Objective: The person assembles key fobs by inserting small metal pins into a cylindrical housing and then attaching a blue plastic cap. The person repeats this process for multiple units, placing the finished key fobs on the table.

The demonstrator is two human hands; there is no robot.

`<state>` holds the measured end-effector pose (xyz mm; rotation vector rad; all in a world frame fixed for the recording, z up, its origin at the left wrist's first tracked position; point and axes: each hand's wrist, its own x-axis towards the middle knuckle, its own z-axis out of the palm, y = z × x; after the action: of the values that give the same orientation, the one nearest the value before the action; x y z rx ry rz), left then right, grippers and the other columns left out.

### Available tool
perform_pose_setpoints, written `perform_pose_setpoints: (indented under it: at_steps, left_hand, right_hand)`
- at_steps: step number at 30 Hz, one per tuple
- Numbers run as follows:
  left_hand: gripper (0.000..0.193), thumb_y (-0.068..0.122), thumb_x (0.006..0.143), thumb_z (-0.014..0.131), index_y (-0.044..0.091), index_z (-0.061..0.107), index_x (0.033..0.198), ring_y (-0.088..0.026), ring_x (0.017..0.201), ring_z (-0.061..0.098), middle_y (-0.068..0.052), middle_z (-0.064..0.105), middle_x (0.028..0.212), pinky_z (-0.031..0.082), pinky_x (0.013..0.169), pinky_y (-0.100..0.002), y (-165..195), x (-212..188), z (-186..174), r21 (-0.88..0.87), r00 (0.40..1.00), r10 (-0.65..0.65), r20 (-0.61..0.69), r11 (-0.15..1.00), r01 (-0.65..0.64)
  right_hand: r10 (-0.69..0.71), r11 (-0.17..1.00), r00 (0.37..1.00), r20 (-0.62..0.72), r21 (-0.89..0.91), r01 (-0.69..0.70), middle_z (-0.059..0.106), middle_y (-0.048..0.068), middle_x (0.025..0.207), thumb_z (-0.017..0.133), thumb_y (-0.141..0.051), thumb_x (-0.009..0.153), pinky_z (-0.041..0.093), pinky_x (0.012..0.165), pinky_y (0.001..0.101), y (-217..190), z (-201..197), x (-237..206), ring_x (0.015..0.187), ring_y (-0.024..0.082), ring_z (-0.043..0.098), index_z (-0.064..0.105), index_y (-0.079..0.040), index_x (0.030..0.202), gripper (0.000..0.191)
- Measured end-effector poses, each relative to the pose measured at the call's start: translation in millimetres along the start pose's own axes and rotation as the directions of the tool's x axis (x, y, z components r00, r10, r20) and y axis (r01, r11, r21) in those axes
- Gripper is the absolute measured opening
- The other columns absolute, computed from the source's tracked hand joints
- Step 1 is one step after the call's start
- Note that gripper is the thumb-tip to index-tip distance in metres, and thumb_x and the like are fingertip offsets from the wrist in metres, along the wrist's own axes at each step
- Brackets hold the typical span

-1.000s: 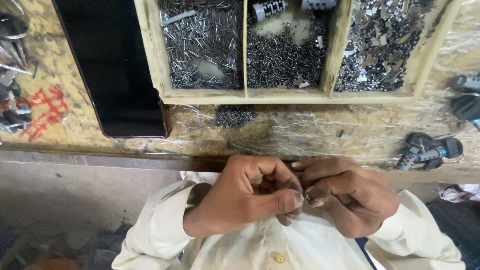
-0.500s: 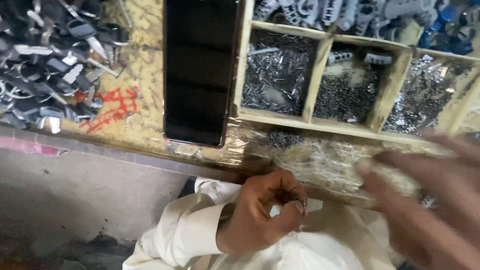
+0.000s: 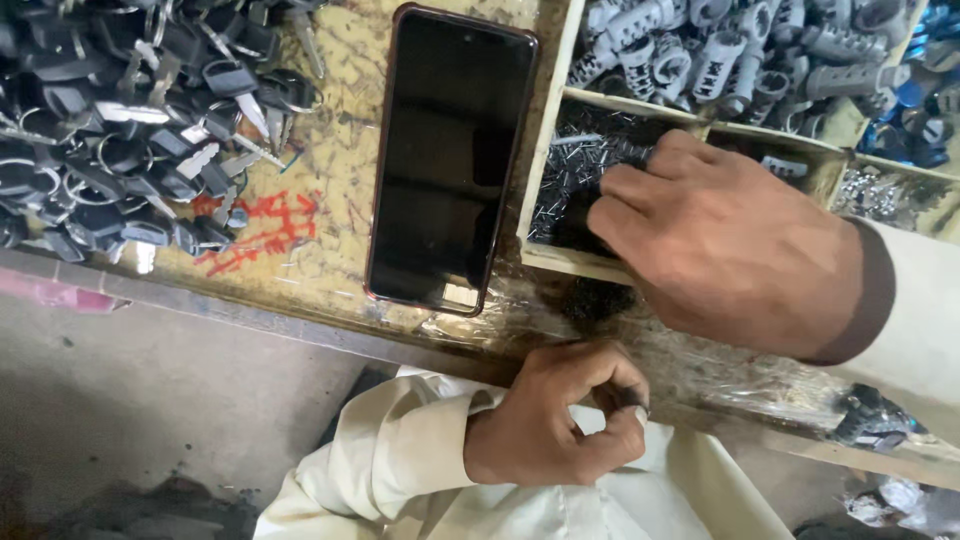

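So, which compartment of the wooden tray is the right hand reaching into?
The right hand reaches into the near-left compartment of small dark metal pins, beside the black phone, not the compartment of grey plastic sleeves behind it.

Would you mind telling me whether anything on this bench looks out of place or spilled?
Yes: a small clump of dark pins lies on the bench outside the wooden tray, just below the compartment the right hand reaches into. The phone lies flat, unharmed.
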<state>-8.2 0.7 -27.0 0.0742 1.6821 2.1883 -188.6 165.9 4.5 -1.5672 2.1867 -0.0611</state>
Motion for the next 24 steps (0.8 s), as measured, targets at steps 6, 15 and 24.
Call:
perform_pose_setpoints:
  at_steps: [6,15,24]
  left_hand:
    - [0.010,0.006,0.091,0.065,0.001,0.062,0.100,-0.010,0.073,0.066,-0.006,0.067,0.088,0.057,0.075,-0.027,2.5,1.6,-0.9,-0.020,1.000,0.006,-0.025,1.000,-0.006]
    - [0.010,0.007,0.090,0.065,0.000,0.062,0.096,-0.010,0.079,0.069,-0.006,0.067,0.091,0.060,0.074,-0.025,3.1,4.5,-0.3,-0.029,0.999,-0.045,-0.008,0.999,0.045]
    - [0.005,0.003,0.093,0.062,-0.001,0.063,0.097,-0.010,0.082,0.067,-0.007,0.069,0.093,0.060,0.077,-0.026,7.8,-3.1,1.7,-0.210,0.991,-0.030,-0.128,0.978,0.002]
  right_hand:
    - [-0.055,0.994,0.967,-0.250,0.077,0.076,0.063,0.012,0.094,0.073,-0.012,0.069,0.051,0.078,0.0413,-10.9,-25.0,8.9,0.083,0.033,0.060,0.062,0.000,0.111,0.045]
    - [0.038,0.999,0.995,0.091,0.021,-0.040,0.061,0.009,0.091,0.069,-0.016,0.089,0.052,0.081,0.0421,3.8,-5.9,14.8,0.083,0.028,0.060,0.059,-0.005,0.100,0.018]
    - [0.426,0.886,0.761,-0.489,0.395,-0.242,0.065,0.014,0.094,0.069,0.003,0.071,0.047,0.103,0.0493,-77.9,-61.6,-24.3,0.116,0.036,0.058,0.058,-0.005,0.079,0.016]
